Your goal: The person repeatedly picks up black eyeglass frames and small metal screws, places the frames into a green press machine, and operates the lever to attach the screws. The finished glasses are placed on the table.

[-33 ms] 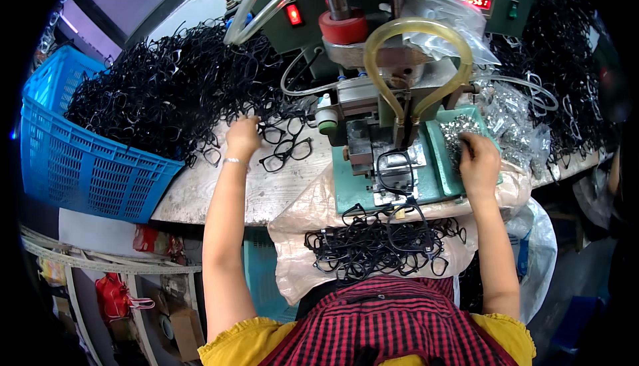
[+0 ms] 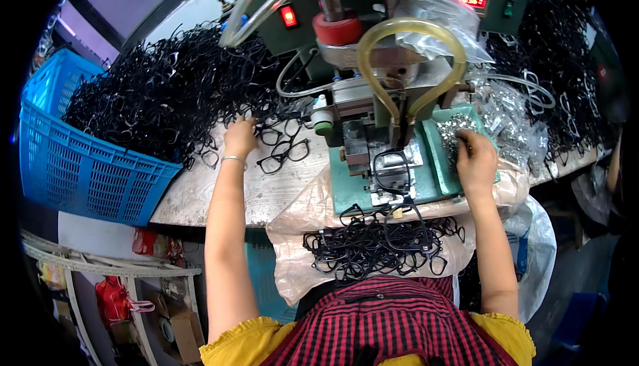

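**At a workbench press: two hands among black eyeglass frames**

At far left, a blue plastic crate (image 2: 73,166) sits against the tabletop (image 2: 266,196) edge, with a big heap of black eyeglass frames (image 2: 166,93) spilling beside and above it. Next, the left hand (image 2: 239,138) rests at the heap's near edge, fingers (image 2: 247,122) curled down onto the frames; whether they grip one cannot be told. Just right of it, a few loose frames (image 2: 285,149) lie flat on the tabletop. At centre stands a green press machine (image 2: 373,99) with a yellowish hose loop (image 2: 409,59); one frame (image 2: 393,169) lies on its base. Below, finished frames (image 2: 379,246) pile on a plastic sheet (image 2: 299,226) in the person's lap. Further right, the right hand (image 2: 476,163) reaches into a green tray (image 2: 442,159) of small metal parts (image 2: 456,129), fingers bunched together on them. Clear bags (image 2: 509,116) lie beyond
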Available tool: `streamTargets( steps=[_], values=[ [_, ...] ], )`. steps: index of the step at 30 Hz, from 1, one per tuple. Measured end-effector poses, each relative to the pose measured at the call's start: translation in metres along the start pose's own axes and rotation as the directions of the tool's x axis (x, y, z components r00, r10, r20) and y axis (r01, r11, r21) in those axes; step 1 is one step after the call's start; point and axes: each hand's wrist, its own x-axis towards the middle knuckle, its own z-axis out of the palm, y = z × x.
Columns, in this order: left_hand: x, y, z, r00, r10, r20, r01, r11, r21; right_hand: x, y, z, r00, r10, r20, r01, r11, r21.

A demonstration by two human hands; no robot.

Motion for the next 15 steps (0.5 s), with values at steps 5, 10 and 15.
streamTargets(
  steps=[5, 10, 15],
  values=[
    [0.000, -0.025, 0.106, 0.935, 0.026, -0.353, -0.135, 0.948, -0.287, -0.016, 0.003, -0.011, 0.917, 0.381, 0.113, -0.397, 0.863, 0.311],
    [-0.076, 0.021, 0.045, 0.950, 0.199, -0.241, -0.272, 0.906, -0.324, -0.030, 0.017, -0.022, 0.782, 0.589, 0.204, -0.524, 0.443, 0.727],
    [-0.107, 0.048, 0.004, 0.915, 0.124, -0.383, -0.242, 0.930, -0.276, -0.001, -0.009, 0.012, 0.806, 0.540, 0.241, -0.533, 0.487, 0.692]
  ],
)
